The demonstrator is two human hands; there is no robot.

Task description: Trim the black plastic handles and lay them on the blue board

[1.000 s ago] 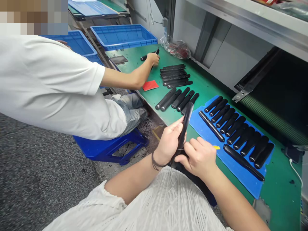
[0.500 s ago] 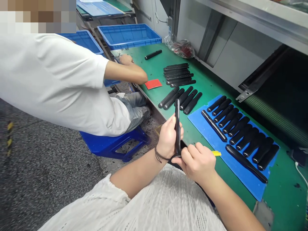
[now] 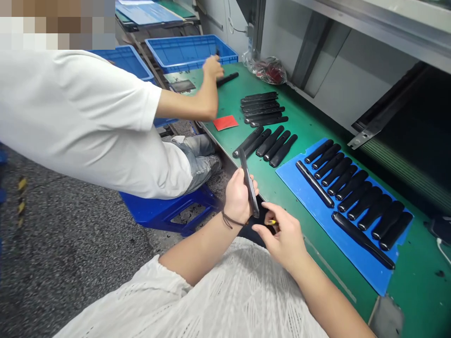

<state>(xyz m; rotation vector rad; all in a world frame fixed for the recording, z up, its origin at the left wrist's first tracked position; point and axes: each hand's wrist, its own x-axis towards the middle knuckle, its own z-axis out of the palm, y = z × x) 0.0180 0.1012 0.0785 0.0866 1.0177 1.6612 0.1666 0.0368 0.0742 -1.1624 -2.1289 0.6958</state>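
My left hand [image 3: 238, 197] is wrapped around a long black plastic handle-shaped part [image 3: 248, 185], which tilts with its upper end to the left. Just to the right is my right hand [image 3: 284, 237], apart from the part. Its thumb and forefinger are spread, while the other fingers curl around a slim yellow tool [image 3: 271, 222]. Only a short yellow piece of that tool shows; the rest is hidden by the hand. Beyond my hands, several similar black parts [image 3: 280, 149] lie in a row on the green table [image 3: 299, 192].
On the right, a blue sheet [image 3: 303, 199] carries several black parts. A red card [image 3: 226, 123] lies near the table edge. A co-worker in a white shirt [image 3: 105, 122] sits at the left on a blue stool [image 3: 158, 211], one hand near another black part. Behind stands a blue crate [image 3: 192, 63].
My right hand has come away from the black part and turned, its thumb and forefinger now spread. The part's top has tipped left. The co-worker's hand has lifted and moved right.
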